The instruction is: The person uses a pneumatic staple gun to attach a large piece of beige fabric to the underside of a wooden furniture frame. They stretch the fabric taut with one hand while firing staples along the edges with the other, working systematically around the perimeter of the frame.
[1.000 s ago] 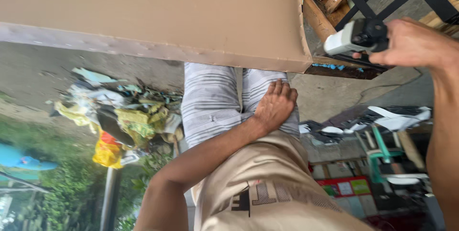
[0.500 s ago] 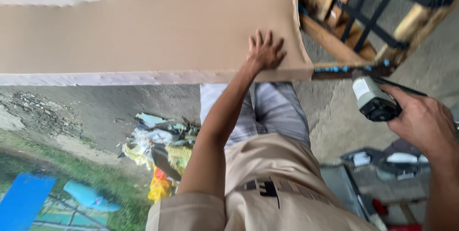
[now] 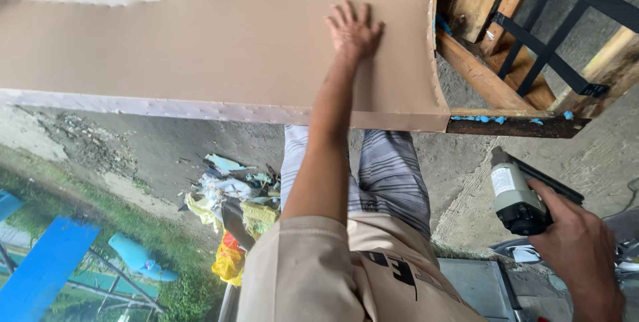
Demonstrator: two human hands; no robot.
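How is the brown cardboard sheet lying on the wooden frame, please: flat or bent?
Bent: the cardboard sheet lies flat on top, then curves down over the wooden frame at its right end. The left hand presses it flat.

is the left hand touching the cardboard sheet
Touching. The head view shows the left hand lying flat on the cardboard sheet, fingers spread with no gap under the palm. The right hand is away from it, holding a staple gun.

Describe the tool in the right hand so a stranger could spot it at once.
Start at the big tan cardboard sheet stapled across the wooden frame, then drop below its right end. There the right hand grips a staple gun: a grey-white cylinder with a black body, the only power tool in view.
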